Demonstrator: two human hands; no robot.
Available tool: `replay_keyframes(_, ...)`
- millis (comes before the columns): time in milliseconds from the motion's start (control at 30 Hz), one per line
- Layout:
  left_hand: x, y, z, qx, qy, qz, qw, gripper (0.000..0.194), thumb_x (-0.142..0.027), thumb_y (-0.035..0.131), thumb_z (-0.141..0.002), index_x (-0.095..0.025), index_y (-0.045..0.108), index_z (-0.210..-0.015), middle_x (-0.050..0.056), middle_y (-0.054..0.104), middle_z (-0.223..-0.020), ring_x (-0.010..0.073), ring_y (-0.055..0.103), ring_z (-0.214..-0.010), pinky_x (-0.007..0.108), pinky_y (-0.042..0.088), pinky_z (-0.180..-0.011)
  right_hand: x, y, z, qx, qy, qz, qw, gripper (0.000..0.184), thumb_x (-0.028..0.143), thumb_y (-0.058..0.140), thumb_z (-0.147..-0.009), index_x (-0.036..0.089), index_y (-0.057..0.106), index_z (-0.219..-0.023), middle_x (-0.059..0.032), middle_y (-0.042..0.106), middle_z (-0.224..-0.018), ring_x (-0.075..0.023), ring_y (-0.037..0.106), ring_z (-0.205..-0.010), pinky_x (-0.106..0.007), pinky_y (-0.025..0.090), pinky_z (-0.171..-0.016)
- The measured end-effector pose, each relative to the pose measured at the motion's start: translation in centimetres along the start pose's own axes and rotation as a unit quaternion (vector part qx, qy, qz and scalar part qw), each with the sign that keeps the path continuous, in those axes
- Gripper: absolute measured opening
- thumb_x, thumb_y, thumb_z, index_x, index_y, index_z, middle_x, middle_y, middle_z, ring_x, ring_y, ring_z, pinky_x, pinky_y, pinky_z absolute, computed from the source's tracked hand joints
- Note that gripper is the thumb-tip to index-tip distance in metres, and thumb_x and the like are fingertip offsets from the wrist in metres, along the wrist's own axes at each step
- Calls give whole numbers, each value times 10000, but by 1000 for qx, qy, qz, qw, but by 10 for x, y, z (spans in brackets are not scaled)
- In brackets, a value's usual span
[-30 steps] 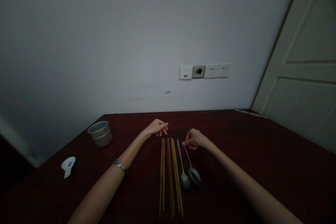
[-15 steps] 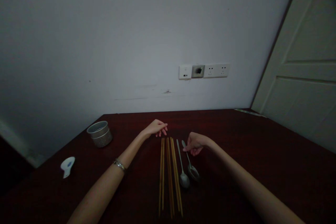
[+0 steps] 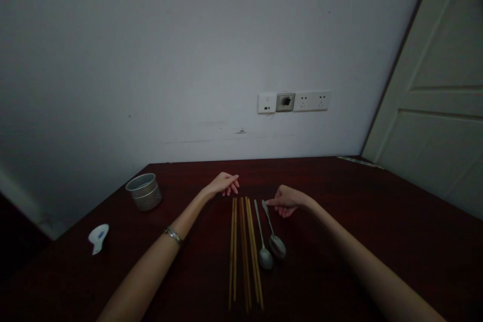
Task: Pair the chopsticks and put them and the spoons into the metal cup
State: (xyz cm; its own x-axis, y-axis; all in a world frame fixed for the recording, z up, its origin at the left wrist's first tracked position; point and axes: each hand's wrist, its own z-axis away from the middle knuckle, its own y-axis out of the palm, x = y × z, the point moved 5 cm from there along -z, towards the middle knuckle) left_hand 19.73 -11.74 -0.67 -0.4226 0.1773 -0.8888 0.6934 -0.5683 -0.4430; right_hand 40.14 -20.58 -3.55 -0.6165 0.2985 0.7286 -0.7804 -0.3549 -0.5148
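L hand (image 3: 222,183) empty, loosely half-open, just past far ends of wooden chopsticks (image 3: 244,254). R hand (image 3: 286,200): index fingertip at handle end of outer metal spoon (image 3: 278,248), other fingers curled; can't tell if it's pinching. Inner metal spoon (image 3: 265,259) lies btwn that & chopsticks. Metal tin (image 3: 146,195) & ceramic soup spoon (image 3: 98,234) off L on dk-red table (image 3: 377,206).
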Motion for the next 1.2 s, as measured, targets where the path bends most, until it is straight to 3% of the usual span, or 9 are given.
replay_keyframes(100,17,-9,-7,-46,-7,23,999,448,-503,404,-794,-95,569,-711,58,621,-565,40,364,-303,168,204,-310,-9,-27,-5,-144,-55,-12,988,439,536,560,-684,142,505,-498,3,517,-405,-71,454,-317,-169,359,-331)
replay_keyframes(233,41,-20,-13,-98,-28,53,993,421,-474,390,-808,-102,564,-714,30,578,-520,31,305,-297,168,157,-319,-37,-63,1,-338,-129,-10,932,439,512,450,-754,154,495,-505,11,482,-413,-75,434,-368,-178,335,-388)
replay_keyframes(333,51,-22,-16,-109,-34,65,991,412,-476,410,-797,-102,564,-716,14,557,-509,25,285,-306,167,152,-335,-62,-84,10,-441,-165,-9,882,440,512,413,-760,157,496,-515,6,472,-431,-91,432,-410,-191,321,-416)
replay_keyframes(400,54,-23,-17,-109,-34,69,991,412,-475,412,-793,-100,563,-710,4,539,-494,23,271,-304,170,146,-339,-78,-94,12,-479,-156,-32,864,438,520,406,-750,157,500,-523,3,465,-431,-102,427,-413,-202,315,-417)
replay_keyframes(633,48,-21,-14,-64,-37,34,997,414,-481,432,-758,-98,577,-700,-5,531,-490,24,257,-304,177,136,-337,-92,-101,1,-472,-142,-47,869,431,523,439,-704,155,527,-497,-8,484,-418,-123,438,-415,-220,316,-440)
replay_keyframes(800,20,-21,8,-57,-7,3,998,425,-508,459,-732,-102,587,-735,-3,547,-524,27,285,-330,166,146,-337,-88,-99,5,-473,-145,-31,869,438,523,426,-703,157,542,-493,-11,498,-421,-133,457,-424,-229,326,-455)
replay_keyframes(1033,-28,-23,72,4,46,-84,995,426,-484,446,-763,-90,607,-735,20,582,-532,37,335,-347,174,216,-359,-86,-97,7,-459,-135,-5,878,442,526,406,-701,158,564,-512,-24,535,-442,-151,493,-446,-238,335,-468)
replay_keyframes(1200,-40,-49,129,18,33,-151,988,415,-469,439,-778,-95,617,-750,32,609,-572,44,379,-373,178,268,-393,-87,-96,5,-437,-121,28,891,439,539,404,-689,169,579,-530,-27,554,-458,-176,534,-474,-248,350,-482)
